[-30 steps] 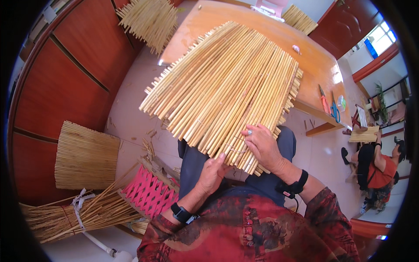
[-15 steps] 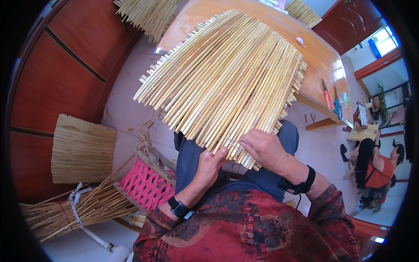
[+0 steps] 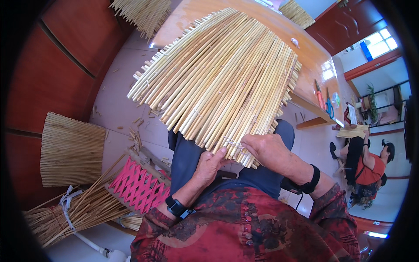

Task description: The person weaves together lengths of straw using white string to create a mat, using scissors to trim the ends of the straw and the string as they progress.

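Observation:
A thick mat of pale straw-coloured stalks [image 3: 218,83], bound side by side with thin thread, slopes from the tabletop to my lap. At its near edge, my left hand [image 3: 208,167] grips the stalk ends, thumb on top and fingers hidden underneath. Just to the right, my right hand [image 3: 266,150] is closed in a pinch over the mat's near right part. A thin pale thread [image 3: 232,142] runs across the stalks to its fingertips. Whether a needle is also between those fingers cannot be made out.
The wooden table [image 3: 316,65] holds red-handled pliers [image 3: 320,94] and blue-handled scissors [image 3: 330,107]. To the left are another stalk mat [image 3: 72,150], a pink-strapped stool [image 3: 139,185] and a tied bundle of stalks [image 3: 65,214]. Another person [image 3: 373,161] sits at right. Cut stalk pieces litter the floor.
My right hand has turned slightly and stays pinched near the same spot. The left hand keeps its hold on the mat. The whole view has shifted a little.

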Motion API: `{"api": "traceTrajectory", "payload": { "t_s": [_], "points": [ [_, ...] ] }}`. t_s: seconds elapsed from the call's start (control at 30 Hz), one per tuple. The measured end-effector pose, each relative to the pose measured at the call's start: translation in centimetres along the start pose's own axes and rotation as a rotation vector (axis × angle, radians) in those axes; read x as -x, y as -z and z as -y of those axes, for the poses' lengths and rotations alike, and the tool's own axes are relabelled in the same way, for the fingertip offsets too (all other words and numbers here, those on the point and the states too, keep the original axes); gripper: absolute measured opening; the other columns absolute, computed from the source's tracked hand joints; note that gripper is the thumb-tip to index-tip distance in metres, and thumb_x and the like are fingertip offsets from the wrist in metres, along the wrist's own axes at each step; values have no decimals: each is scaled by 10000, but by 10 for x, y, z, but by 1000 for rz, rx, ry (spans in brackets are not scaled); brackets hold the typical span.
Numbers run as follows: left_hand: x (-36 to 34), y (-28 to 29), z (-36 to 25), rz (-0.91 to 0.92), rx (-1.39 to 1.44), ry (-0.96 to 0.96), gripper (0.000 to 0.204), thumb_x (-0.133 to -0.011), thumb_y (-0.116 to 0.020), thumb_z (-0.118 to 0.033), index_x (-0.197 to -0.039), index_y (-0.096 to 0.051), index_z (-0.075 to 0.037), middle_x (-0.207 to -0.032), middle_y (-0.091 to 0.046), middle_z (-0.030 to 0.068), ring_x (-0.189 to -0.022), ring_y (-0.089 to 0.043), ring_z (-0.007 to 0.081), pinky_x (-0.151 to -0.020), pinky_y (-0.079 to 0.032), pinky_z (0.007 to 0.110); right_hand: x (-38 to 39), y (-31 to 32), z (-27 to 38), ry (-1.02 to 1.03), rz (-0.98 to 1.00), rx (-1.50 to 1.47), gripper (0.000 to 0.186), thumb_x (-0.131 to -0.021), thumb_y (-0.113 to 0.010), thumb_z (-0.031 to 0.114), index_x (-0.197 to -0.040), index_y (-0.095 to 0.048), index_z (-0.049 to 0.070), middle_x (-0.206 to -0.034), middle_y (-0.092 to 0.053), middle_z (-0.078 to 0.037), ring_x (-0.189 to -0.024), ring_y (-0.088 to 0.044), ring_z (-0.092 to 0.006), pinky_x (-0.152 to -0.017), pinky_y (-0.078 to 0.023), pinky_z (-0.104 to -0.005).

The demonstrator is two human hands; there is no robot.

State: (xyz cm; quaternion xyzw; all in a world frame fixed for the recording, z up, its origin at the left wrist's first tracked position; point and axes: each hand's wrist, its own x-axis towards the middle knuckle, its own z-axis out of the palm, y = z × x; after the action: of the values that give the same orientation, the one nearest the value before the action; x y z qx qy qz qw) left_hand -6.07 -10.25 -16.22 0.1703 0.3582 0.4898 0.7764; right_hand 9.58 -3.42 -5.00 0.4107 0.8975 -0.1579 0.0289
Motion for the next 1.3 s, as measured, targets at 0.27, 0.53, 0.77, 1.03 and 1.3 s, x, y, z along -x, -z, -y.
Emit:
{"api": "traceTrajectory", "payload": {
  "t_s": [0.27, 0.53, 0.77, 1.03, 1.3],
  "points": [
    [-5, 4, 3, 45, 41, -41, 361, -884, -496, -195, -1137, -481, 62, -1083, -551, 126, -964, -559, 181, -804, -500, 368, 1, -1, 1, 100, -82, -22, 83, -763, -511, 118, -734, -479, 47, -614, -556, -112, -592, -601, -285, -491, -475, -378],
    [-5, 6, 3, 81, 27, -74, 379, -887, -485, -214, -1135, -481, 72, -1078, -552, 130, -953, -559, 175, -779, -517, 332, -3, 2, 3, 96, -52, -10, 81, -751, -519, 109, -727, -475, 45, -618, -555, -112, -604, -605, -284, -492, -476, -373],
    [-5, 2, 3, 67, 15, -96, 380, -891, -477, -225, -1142, -483, 60, -1065, -555, 120, -929, -558, 159, -780, -514, 322, -2, 4, 2, 59, 10, 24, 96, -806, -532, 160, -841, -550, 72, -656, -567, -104, -631, -604, -267, -516, -480, -353],
    [-8, 5, 7, 29, -37, -102, 378, -886, -483, -255, -1093, -520, 60, -890, -573, 50, -613, -450, 44, -731, -514, 284, -4, 3, 2, 107, -54, -5, 87, -746, -530, 101, -723, -467, 46, -605, -547, -106, -596, -605, -278, -487, -474, -371],
    [-7, 0, 4, 4, -30, -107, 379, -889, -471, -256, -1092, -519, 61, -884, -570, 48, -607, -440, 41, -732, -513, 287, -6, 4, 1, 102, -69, 9, 76, -738, -528, 98, -727, -476, 44, -610, -549, -104, -590, -603, -280, -487, -475, -369]
  ]
}}
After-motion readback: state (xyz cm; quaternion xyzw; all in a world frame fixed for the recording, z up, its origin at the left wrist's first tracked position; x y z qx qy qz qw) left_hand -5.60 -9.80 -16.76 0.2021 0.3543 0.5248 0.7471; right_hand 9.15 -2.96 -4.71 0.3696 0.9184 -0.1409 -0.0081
